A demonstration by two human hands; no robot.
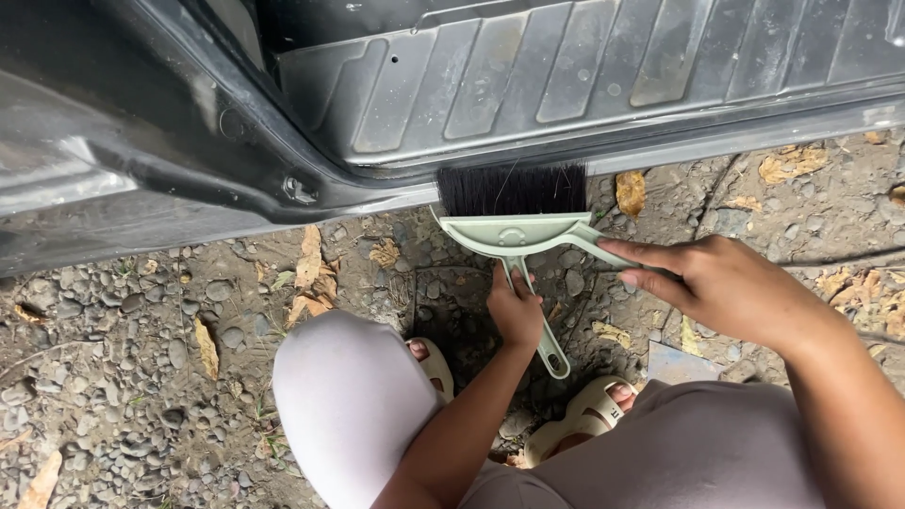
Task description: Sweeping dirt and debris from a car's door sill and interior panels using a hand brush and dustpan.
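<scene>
A pale green hand brush (509,234) with black bristles (514,188) is pressed against the lower edge of a vehicle's grey ribbed door sill (603,85). Its long handle (551,353) points down towards me. My left hand (517,309) is closed around that handle, just below the brush head. A second green handle (603,251) leaves the brush head to the right and runs into my right hand (721,283), which grips it with the index finger stretched along it. I cannot tell whether this second handle belongs to a dustpan.
The open vehicle door frame (189,160) crosses the upper left. Below lies wet gravel ground (113,377) with dry leaves (311,269). My knees (349,396) in pale trousers and my sandalled feet (589,410) are close under the hands.
</scene>
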